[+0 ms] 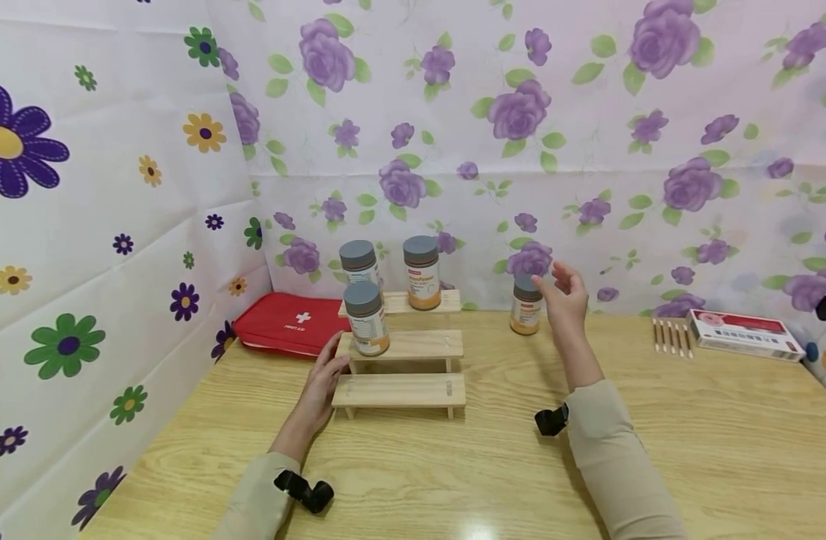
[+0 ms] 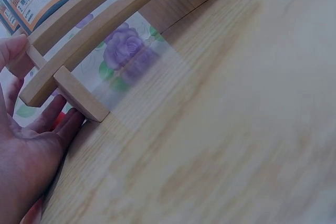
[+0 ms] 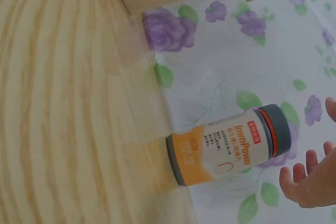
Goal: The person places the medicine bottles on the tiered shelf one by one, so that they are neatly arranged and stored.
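Observation:
A three-tier wooden stand (image 1: 399,390) is on the table, its left end held by my left hand (image 1: 323,384). In the left wrist view, fingers (image 2: 13,47) meet the end of a board, and others reach by a leg. On the middle tier sits a grey-capped supplement bottle (image 1: 367,319); two similar bottles, one partly hidden (image 1: 358,259) and one with its label forward (image 1: 422,274), occupy the top tier. My right hand (image 1: 566,300) is beside another bottle (image 1: 526,306) standing on the table. The right wrist view shows a gap between the loosely spread fingers (image 3: 299,173) and its cap.
Behind the stand to the left lies a red first-aid pouch (image 1: 291,324). At the right are several small brown-and-white sticks (image 1: 672,337) and a red-and-white box (image 1: 746,334). Flowered cloth (image 1: 588,150) hangs along the back and left of the table.

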{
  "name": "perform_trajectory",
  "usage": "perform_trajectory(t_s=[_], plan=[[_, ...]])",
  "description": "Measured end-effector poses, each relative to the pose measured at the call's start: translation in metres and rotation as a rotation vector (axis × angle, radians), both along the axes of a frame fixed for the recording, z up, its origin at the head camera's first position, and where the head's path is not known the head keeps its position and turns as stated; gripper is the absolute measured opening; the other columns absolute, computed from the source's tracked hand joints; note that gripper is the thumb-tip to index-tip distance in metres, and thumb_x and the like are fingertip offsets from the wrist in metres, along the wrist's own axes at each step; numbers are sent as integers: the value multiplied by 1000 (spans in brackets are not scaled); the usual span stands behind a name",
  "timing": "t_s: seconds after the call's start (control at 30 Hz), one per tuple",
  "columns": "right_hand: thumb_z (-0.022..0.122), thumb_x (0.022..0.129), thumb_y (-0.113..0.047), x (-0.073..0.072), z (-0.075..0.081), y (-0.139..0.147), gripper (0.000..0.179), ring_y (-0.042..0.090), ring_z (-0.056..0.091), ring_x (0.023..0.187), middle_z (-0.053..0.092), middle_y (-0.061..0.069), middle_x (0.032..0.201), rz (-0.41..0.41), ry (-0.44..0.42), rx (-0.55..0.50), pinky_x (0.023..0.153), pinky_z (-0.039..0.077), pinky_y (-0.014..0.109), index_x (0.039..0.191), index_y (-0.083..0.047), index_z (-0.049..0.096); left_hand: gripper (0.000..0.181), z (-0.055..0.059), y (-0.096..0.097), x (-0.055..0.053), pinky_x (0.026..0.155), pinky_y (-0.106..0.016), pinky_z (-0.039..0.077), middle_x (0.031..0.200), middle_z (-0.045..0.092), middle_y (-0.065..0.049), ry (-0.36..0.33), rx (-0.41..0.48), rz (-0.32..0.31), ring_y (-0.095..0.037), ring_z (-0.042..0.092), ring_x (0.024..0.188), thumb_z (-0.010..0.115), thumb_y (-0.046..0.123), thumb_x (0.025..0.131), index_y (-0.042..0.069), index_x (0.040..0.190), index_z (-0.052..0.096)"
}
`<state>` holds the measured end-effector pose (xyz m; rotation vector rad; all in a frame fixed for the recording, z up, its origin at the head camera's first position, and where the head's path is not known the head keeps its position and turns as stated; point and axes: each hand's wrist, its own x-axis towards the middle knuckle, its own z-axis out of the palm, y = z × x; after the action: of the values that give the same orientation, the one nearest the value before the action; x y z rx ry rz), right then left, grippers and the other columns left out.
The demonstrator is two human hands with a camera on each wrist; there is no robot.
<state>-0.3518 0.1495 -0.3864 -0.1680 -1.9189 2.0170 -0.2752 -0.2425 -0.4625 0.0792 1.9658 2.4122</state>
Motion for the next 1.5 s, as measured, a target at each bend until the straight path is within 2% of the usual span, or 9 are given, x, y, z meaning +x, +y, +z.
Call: perform_trajectory(t_s=[0.2,0.37,0.57,0.73,0.87,1.0,1.1,1.27,1.5], plan=[[66,93,-27,-4,-10,3,66,26,26,145,32,9,156,31,-51,27,119,28,39,150,-15,35,67,1,1,0,123,-48,11,165,8,-5,-1,-6,3,-30,14,149,47,16,99,21,157,15],[66,94,-28,-7,-19,-1,71,28,23,148,27,10,159,81,-91,1,121,24,39,153,-15,29,67,0,0,2,122,-49,12,165,6,-4,-18,-22,21,-30,14,149,48,17,99,23,157,16],[66,94,-24,-11,-26,-6,76,29,30,146,27,13,160,122,-102,-6,119,29,39,156,-13,23,66,1,0,2,123,-48,12,165,10,-4,-9,-27,19,-28,16,149,47,17,99,23,157,16],[65,94,-29,-17,-29,-1,83,27,30,145,26,11,161,154,-146,8,119,28,41,158,-21,15,67,1,2,-1,122,-48,12,165,7,-4,8,-8,10,-28,13,150,48,16,98,22,157,17],[65,94,-29,-21,-32,3,83,26,23,149,22,9,163,198,-174,26,121,23,44,158,-24,13,67,-1,2,-1,115,-40,26,164,9,-4,-14,-21,12,-27,22,145,46,16,99,24,158,15],[65,94,-27,-23,-36,3,80,27,23,149,22,9,163,210,-188,44,121,23,46,158,-26,16,66,-2,0,0,103,-31,36,160,18,-6,-34,-48,17,-24,33,135,44,18,100,27,158,13],[64,95,-27,-24,-38,3,79,29,23,149,22,9,163,200,-192,55,121,23,47,158,-25,17,66,-3,0,0,108,-34,33,161,17,-5,-26,-43,17,-25,31,138,45,18,100,28,157,15],[63,95,-28,-25,-41,3,79,30,22,150,21,11,162,190,-193,68,120,23,48,158,-23,16,67,-3,0,-1,120,-48,17,164,9,-5,-4,-19,11,-30,19,147,47,16,99,24,157,16],[63,95,-32,-25,-43,3,80,32,21,149,20,13,162,200,-194,81,120,23,49,158,-23,15,68,0,1,0,121,-48,15,164,11,-7,-12,4,14,-30,18,147,48,15,97,22,157,17]])
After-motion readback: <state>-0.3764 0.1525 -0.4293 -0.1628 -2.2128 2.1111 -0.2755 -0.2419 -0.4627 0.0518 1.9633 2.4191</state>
